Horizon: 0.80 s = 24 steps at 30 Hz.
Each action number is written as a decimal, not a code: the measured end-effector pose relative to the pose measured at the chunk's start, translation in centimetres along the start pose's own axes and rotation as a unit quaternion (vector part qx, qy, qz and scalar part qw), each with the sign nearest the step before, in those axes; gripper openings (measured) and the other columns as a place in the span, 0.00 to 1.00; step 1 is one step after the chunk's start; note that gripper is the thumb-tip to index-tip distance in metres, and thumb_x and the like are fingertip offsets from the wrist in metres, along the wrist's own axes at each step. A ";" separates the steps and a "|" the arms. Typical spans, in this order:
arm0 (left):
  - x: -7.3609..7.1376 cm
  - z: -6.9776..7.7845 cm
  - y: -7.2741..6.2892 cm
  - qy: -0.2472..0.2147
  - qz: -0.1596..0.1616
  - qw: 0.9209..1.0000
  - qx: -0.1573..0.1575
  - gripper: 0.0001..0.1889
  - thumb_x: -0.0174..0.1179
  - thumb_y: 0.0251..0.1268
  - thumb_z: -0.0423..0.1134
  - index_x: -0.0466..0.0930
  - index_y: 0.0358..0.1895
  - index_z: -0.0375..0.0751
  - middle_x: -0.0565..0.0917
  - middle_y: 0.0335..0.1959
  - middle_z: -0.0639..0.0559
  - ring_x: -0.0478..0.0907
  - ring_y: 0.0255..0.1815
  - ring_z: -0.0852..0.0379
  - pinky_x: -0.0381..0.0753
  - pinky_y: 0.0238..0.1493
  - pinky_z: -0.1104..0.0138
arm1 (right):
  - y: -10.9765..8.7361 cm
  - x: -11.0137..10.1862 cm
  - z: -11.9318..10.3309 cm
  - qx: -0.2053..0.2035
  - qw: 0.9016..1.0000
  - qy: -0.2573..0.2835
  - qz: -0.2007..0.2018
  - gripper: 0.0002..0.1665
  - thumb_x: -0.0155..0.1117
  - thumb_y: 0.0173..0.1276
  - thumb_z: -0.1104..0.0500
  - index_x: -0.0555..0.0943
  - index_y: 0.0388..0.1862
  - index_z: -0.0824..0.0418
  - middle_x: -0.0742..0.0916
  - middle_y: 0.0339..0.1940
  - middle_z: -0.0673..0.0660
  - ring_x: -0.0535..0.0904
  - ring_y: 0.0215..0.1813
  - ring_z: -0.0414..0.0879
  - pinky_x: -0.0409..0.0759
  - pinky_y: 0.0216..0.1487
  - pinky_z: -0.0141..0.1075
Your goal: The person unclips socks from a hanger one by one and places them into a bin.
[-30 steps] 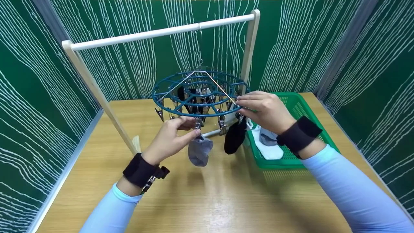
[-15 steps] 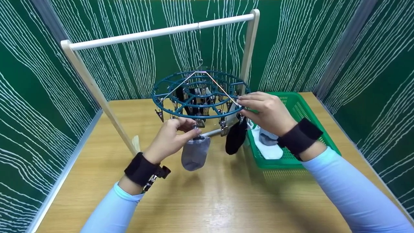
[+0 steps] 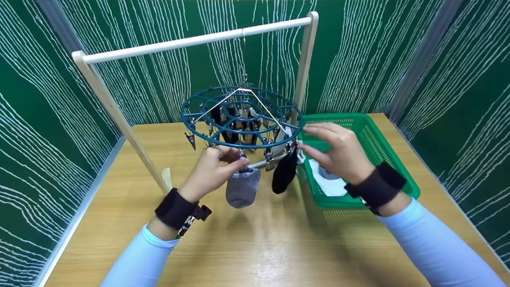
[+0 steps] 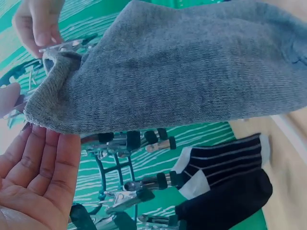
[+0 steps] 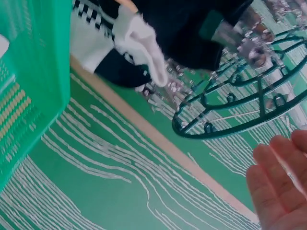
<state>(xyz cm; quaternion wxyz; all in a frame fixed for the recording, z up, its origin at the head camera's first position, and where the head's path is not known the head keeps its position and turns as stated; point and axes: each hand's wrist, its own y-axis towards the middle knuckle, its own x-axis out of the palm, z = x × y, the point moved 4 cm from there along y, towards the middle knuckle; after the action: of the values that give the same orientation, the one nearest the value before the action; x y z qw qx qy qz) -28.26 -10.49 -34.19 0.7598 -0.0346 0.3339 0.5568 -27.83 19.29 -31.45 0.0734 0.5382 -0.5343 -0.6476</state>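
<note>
A round blue-green hanger [image 3: 242, 146] with metal clips hangs from the bar. My left hand [image 3: 211, 171] is at its front rim, thumb and fingers pinching a metal clip [image 3: 241, 154]. From that clip hangs a grey sock [image 3: 243, 189], which fills the upper part of the left wrist view [image 4: 158, 72]. My right hand [image 3: 338, 149] is beside the rim's right side, its fingers extended and holding nothing. Close to its fingertips a black sock [image 3: 284, 174] hangs from another clip. In the right wrist view, the fingers [image 5: 271, 184] are apart from the hanger's rim [image 5: 235, 129].
A green basket [image 3: 358, 201] stands at the right with a white sock [image 3: 330, 185] and a grey one [image 3: 327, 172] inside. A wooden rack with a white bar [image 3: 191, 41] bears the hanger. More socks hang behind, including a black striped one [image 4: 228, 158]. Patterned green walls surround the table.
My right hand has let go of the hanger's rim and drawn back to the right, its fingers spreading. The hanger has shifted slightly left. My left hand keeps its pinch while the grey sock swings.
</note>
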 end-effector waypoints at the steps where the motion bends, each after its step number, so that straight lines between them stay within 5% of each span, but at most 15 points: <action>1: 0.0 0.0 0.0 0.000 0.000 1.000 0.002 0.11 0.70 0.76 0.41 0.91 0.48 0.36 0.93 0.43 0.45 0.88 0.47 0.50 0.87 0.57 0.54 | -0.4 0.1 -0.1 0.004 1.000 0.005 0.002 0.21 0.84 0.64 0.62 0.89 0.53 0.72 0.93 0.51 0.69 0.92 0.53 0.64 0.91 0.55 0.57; 14: 0.5 0.1 0.2 0.002 0.010 1.000 0.007 0.11 0.70 0.77 0.41 0.91 0.49 0.35 0.93 0.43 0.43 0.89 0.47 0.47 0.89 0.58 0.50 | -3.8 4.2 -2.2 0.079 0.987 0.122 -0.075 0.20 0.84 0.64 0.62 0.90 0.52 0.70 0.94 0.49 0.66 0.93 0.48 0.58 0.92 0.53 0.50; 24: 0.5 0.3 0.1 -0.018 0.013 1.000 0.004 0.11 0.68 0.78 0.40 0.91 0.50 0.34 0.93 0.44 0.42 0.89 0.49 0.47 0.88 0.61 0.49 | -5.4 9.0 -3.0 0.153 0.954 0.208 -0.155 0.22 0.82 0.67 0.58 0.89 0.55 0.69 0.94 0.49 0.64 0.93 0.49 0.57 0.92 0.55 0.49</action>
<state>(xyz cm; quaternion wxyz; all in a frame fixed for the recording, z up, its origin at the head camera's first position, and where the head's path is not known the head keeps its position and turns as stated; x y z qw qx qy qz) -28.16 -9.92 -34.21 0.7583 -0.0170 0.3232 0.5660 -26.54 13.72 -40.74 -0.0018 0.7419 -0.5098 -0.4355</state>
